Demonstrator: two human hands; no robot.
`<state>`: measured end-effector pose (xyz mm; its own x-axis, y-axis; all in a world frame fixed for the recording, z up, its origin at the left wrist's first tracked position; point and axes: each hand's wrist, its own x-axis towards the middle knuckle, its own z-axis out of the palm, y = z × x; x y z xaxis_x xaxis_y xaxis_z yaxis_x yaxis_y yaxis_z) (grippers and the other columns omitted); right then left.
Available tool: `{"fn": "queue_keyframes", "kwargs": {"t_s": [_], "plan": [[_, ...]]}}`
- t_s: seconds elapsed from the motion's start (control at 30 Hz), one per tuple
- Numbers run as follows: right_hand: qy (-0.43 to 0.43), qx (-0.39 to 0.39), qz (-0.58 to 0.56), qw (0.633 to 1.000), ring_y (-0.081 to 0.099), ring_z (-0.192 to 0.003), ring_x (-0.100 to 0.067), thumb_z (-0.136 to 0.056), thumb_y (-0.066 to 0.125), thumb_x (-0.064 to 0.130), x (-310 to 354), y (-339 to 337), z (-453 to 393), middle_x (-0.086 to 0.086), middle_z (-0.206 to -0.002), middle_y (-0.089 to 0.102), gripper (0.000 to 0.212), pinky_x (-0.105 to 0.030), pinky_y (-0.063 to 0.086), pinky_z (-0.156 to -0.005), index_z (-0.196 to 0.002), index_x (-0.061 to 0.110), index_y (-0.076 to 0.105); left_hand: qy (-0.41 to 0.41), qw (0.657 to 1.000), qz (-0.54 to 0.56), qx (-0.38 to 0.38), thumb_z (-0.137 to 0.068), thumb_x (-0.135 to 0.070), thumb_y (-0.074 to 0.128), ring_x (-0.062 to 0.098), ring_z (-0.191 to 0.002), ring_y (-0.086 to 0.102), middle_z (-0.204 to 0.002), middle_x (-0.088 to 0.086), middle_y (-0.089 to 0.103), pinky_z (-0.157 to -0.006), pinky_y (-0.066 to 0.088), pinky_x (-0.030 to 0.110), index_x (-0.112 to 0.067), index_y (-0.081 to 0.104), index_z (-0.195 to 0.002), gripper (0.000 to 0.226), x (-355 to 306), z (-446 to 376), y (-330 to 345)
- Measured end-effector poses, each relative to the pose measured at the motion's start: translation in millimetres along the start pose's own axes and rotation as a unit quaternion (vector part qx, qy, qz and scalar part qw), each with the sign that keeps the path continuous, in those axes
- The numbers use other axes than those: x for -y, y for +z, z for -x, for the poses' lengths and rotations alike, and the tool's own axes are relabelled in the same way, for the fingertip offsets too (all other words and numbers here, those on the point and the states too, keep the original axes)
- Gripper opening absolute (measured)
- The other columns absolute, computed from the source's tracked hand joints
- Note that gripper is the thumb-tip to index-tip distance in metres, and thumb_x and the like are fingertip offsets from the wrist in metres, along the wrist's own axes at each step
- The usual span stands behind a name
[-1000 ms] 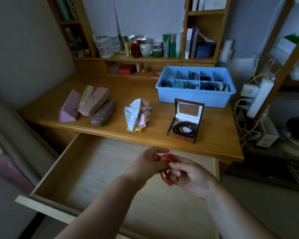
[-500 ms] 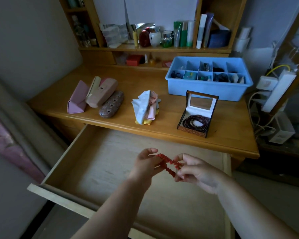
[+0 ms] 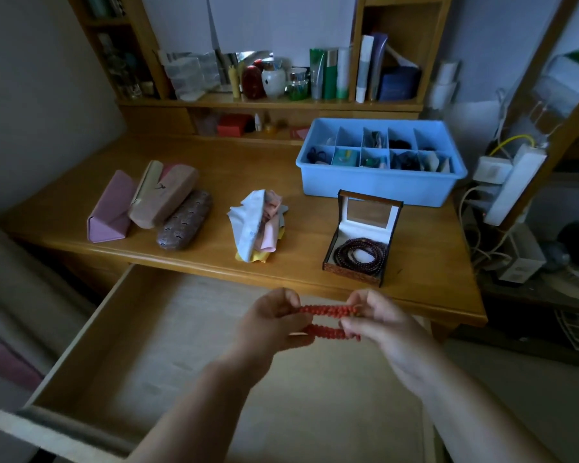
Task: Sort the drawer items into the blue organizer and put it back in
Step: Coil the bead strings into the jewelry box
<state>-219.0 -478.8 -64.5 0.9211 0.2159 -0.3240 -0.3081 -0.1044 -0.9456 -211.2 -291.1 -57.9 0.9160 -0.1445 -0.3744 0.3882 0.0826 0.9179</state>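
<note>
Left hand (image 3: 271, 320), right hand (image 3: 378, 320) pinch red bead strand (image 3: 326, 310) above open drawer (image 3: 91, 332).

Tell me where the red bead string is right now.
In the head view the red bead string is stretched between the left hand and right hand, above the open drawer, just in front of the desk's front edge.

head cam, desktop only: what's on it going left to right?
pink triangular case → tan case → brown patterned case → crumpled cloths → open box of dark beads → blue organizer
</note>
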Motion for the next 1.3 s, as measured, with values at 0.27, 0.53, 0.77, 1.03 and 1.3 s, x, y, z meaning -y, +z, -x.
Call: {"fn": "queue_keyframes", "kwargs": {"t_s": [0.27,0.53,0.77,1.03,1.3], "plan": [[-0.125,-0.268,0.101,0.950,0.065,-0.065,-0.020,-0.085,0.062,0.008,43.9,-34.6,-60.0,0.000,-0.074,0.067,0.023,-0.039,0.054,-0.063,-0.077,0.024,0.050,0.157,0.962,-0.220,-0.045,-0.083,-0.007,0.068,0.010,-0.056,0.062,-0.067,-0.001,0.062,-0.053,0.056,0.025,-0.020,0.055,-0.068,0.023,-64.8,-89.8,47.9],[-0.173,-0.351,0.381,0.837,0.049,-0.066,-0.007,-0.082,0.066,0.029,21.7,-43.8,-77.9,0.013,-0.085,0.053,0.015,-0.018,0.035,-0.050,-0.089,0.025,0.054,0.262,0.857,-0.438,-0.076,-0.084,-0.025,0.066,0.012,-0.068,0.058,-0.083,-0.005,0.063,-0.055,0.049,0.021,-0.022,0.063,-0.085,0.004,-50.4,-118.8,53.2],[-0.153,-0.294,0.306,0.892,0.048,-0.110,-0.003,-0.078,0.063,0.051,-14.2,-71.2,-58.5,0.014,-0.126,0.052,0.061,-0.020,0.041,-0.086,-0.132,0.027,0.046,0.291,0.843,-0.427,-0.151,-0.094,-0.023,0.055,0.006,-0.079,0.059,-0.106,-0.004,0.063,-0.070,0.046,0.011,-0.018,0.065,-0.112,0.022,-20.5,-113.0,31.4],[-0.099,-0.210,0.442,0.866,0.010,-0.118,0.000,-0.067,0.066,0.068,0.5,-71.7,-76.2,0.006,-0.151,0.031,0.108,-0.044,0.015,-0.114,-0.150,0.025,0.014,0.172,0.844,-0.502,-0.074,-0.091,-0.027,0.056,0.004,-0.070,0.055,-0.081,-0.008,0.062,-0.057,0.044,0.017,-0.019,0.067,-0.098,0.016,-34.9,-126.3,46.2],[-0.078,-0.101,0.123,0.984,0.036,-0.126,0.004,-0.051,0.077,0.069,8.5,-68.7,-57.7,0.026,-0.133,0.032,0.108,-0.025,0.037,-0.100,-0.141,0.051,0.020,0.153,0.870,-0.461,-0.085,-0.089,-0.018,0.055,0.019,-0.060,0.061,-0.068,0.005,0.064,-0.053,0.051,0.032,-0.012,0.064,-0.081,0.013,-44.3,-90.9,40.9]]}}
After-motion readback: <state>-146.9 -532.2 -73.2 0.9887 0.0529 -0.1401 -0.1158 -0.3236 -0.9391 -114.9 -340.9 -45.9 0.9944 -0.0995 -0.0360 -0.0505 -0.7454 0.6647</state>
